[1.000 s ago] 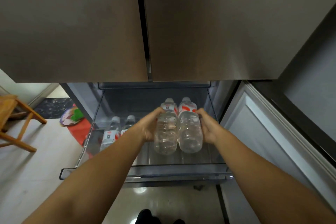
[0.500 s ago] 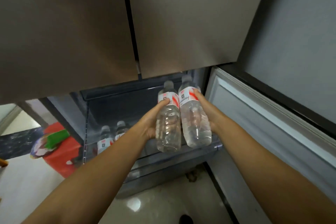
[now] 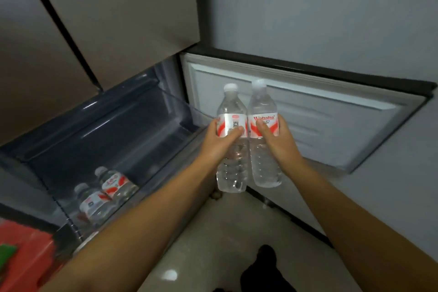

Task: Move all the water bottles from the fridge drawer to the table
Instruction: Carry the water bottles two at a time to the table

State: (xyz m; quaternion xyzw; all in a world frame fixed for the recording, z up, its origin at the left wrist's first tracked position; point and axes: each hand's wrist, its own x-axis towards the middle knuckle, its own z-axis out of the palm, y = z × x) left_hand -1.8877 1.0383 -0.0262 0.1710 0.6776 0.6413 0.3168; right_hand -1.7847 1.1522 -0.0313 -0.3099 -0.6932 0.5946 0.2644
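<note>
A person holds two clear plastic water bottles upright, side by side and touching, above the pale glossy floor (image 3: 213, 244). The left hand (image 3: 219, 143) curls around the left bottle (image 3: 232, 149) at its red-and-white label; the right hand (image 3: 276, 141) wraps the right bottle (image 3: 263, 149) the same way. Both bottles are ribbed, with white caps. To the left, the open dark fridge drawer (image 3: 132, 130) holds two more bottles (image 3: 104, 194) lying together at its front corner, beneath smooth metallic fridge doors (image 3: 113, 21).
</note>
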